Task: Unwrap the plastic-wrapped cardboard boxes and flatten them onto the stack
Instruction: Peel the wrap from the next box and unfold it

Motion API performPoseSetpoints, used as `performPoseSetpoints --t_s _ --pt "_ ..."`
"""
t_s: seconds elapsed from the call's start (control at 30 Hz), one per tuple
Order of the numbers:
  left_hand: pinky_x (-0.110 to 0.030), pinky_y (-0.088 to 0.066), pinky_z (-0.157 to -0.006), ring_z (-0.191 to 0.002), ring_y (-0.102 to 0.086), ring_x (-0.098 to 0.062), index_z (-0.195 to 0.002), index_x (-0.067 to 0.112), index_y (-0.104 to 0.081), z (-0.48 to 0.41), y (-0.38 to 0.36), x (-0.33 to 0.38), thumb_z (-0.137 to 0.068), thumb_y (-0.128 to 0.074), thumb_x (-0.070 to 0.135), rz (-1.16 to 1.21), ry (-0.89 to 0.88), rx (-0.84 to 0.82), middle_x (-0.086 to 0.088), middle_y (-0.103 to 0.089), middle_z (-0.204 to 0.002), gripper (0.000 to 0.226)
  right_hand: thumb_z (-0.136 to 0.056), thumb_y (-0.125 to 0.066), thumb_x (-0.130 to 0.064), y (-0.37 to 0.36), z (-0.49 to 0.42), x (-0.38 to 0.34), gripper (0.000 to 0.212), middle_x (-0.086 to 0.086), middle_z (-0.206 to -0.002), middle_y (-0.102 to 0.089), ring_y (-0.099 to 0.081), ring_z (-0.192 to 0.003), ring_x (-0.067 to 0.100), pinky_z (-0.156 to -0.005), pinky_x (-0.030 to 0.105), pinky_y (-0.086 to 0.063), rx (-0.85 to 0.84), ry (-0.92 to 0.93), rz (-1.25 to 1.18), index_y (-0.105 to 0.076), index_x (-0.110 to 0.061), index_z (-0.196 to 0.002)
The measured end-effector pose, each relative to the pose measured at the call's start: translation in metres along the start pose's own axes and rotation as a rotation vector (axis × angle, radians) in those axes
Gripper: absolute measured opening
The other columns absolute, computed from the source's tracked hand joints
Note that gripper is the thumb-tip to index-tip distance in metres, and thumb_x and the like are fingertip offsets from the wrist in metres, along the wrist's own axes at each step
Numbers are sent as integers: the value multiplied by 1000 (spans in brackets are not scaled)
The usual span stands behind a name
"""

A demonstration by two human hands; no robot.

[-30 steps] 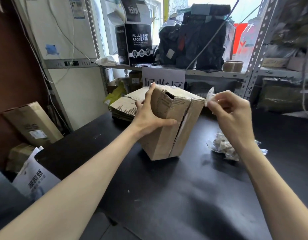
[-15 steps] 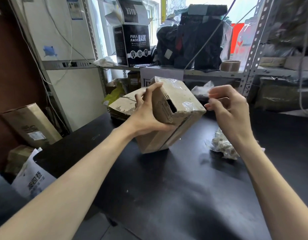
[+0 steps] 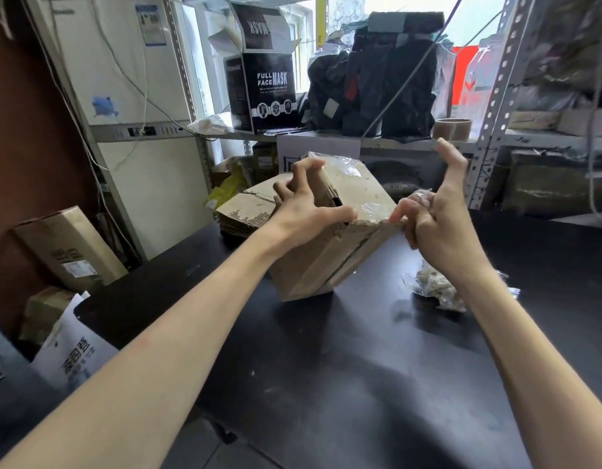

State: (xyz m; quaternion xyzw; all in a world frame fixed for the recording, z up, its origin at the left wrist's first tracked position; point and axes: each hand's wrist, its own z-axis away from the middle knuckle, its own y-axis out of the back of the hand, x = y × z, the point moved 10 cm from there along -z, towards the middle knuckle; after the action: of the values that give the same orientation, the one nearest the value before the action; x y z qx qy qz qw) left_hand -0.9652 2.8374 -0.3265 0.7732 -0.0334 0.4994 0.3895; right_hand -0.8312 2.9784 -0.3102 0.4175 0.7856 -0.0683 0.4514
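Since half a second ago the box (image 3: 340,231) has tipped further onto one lower corner on the worktop (image 3: 326,367), and the right hand (image 3: 441,225) has come to its right edge, fingers pinching plastic film (image 3: 370,184) there, index raised. That suggests peeling is under way; flattening waits. Left hand (image 3: 309,211) clamps the box's left top corner. Behind the box lies the stack (image 3: 248,211); stripped wrap (image 3: 435,289) lies beneath the right wrist.
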Motion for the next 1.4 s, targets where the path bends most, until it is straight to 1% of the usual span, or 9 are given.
performPoseSetpoints --t_s 0.1,0.23,0.37,0.47,0.67,0.83,0.97,1.23,1.4 --pt "-38 -32 -108 -131 -25 -32 -135 50 -16 2 3 -3 -61 -66 56 30 10 11 -5 -21 -127 89 -95 -44 -19 4 0 0 30 -1 -89 -69 -61 -86 15 -80 36 -46 20 -25 196 -67 -24 -115" --pt "-38 -27 -111 -134 -16 -22 -151 55 15 5 -3 -5 -58 -70 54 88 44 -37 -3 -15 -132 126 -90 -44 -62 -7 3 2 49 1 -96 -65 -58 -92 21 -77 36 -40 -12 -84 339 -68 -19 -94" --pt "-55 -25 -120 -149 -5 -36 -146 60 21 3 -5 -8 -46 -80 71 87 122 -7 -8 -7 -150 143 -87 -69 -45 -18 4 -5 35 -2 -75 -51 -49 -65 9 -60 17 -34 -57 -8 332 -68 -11 -98" --pt "-48 -30 -118 -148 -7 -34 -149 57 17 1 -4 -12 -62 -87 56 151 138 3 -11 -3 -154 135 -87 -72 -34 -20 4 -3 24 -6 -58 -42 -38 -52 8 -49 14 -28 -54 -10 257 -67 -10 -87" --pt "-32 -36 -95 -134 -25 -32 -152 55 7 -3 6 -20 -78 -84 35 176 127 -4 -12 -14 -143 118 -81 -79 -34 -7 -2 8 23 1 -68 -51 -44 -61 13 -62 27 -38 -43 -95 130 -74 -16 -95" --pt "-50 -39 -111 -132 -28 -38 -148 57 0 -3 0 -1 -58 -82 44 101 115 16 -11 -20 -135 123 -66 -85 -49 2 4 8 56 2 -84 -61 -53 -76 15 -60 27 -37 79 -175 291 -68 -9 -101" --pt "-53 -40 -111 -128 -31 -37 -146 55 -5 -6 -11 10 -66 -88 34 62 79 -3 -8 -20 -133 117 -63 -91 -37 14 5 20 46 15 -80 -65 -55 -77 17 -67 34 -42 36 -304 213 -70 -4 -87" --pt "-42 -39 -108 -126 -25 -28 -147 53 -10 -11 -19 16 -73 -87 29 15 25 13 -4 -18 -131 109 -86 -69 -28 -3 1 6 38 30 -74 -61 -46 -61 31 -56 39 -42 -193 -111 532 -68 10 -81" --pt "-42 -36 -109 -130 -23 -31 -150 52 -6 -9 -17 16 -75 -87 36 -6 46 32 -7 -15 -137 112 -83 -56 -8 -3 0 5 21 23 -69 -60 -58 -68 39 -66 43 -50 -28 -15 550 -66 10 -77"
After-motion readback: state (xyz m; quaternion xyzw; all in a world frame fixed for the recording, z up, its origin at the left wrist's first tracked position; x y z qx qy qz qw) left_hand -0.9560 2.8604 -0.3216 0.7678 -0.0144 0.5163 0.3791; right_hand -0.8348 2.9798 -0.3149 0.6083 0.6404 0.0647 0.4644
